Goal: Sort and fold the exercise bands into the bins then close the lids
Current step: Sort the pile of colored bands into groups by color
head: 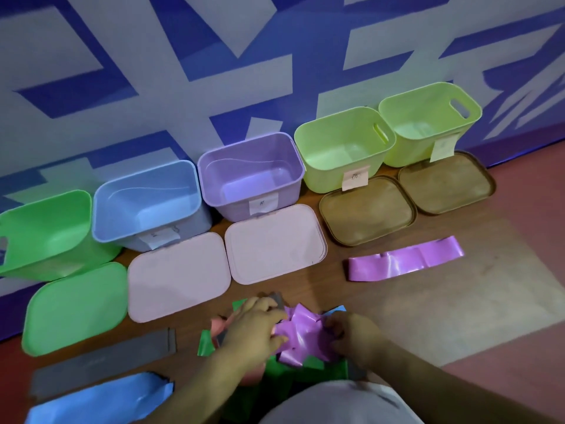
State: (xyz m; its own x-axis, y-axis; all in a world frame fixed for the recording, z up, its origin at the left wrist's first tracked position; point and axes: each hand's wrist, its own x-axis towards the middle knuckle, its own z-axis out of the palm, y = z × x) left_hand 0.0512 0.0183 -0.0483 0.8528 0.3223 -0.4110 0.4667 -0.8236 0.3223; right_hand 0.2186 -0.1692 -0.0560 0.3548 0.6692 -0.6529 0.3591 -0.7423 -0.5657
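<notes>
A crumpled purple band (301,335) sits on top of a pile of mixed bands (275,365) at the bottom centre. My left hand (255,327) grips its left side and my right hand (351,335) pinches its right side. Another purple band (403,258) lies flat to the right. A grey band (101,365) and a blue band (97,399) lie flat at the lower left. Along the wall stand open bins: green (46,237), blue (146,206), purple (250,175) and two yellow-green (342,148), (428,123).
Lids lie on the floor in front of the bins: a green lid (76,307), two pale pink lids (177,276), (275,243) and two brown lids (367,209), (446,182). A blue and grey patterned wall (214,56) backs the bins. Paper labels hang on the bins' fronts.
</notes>
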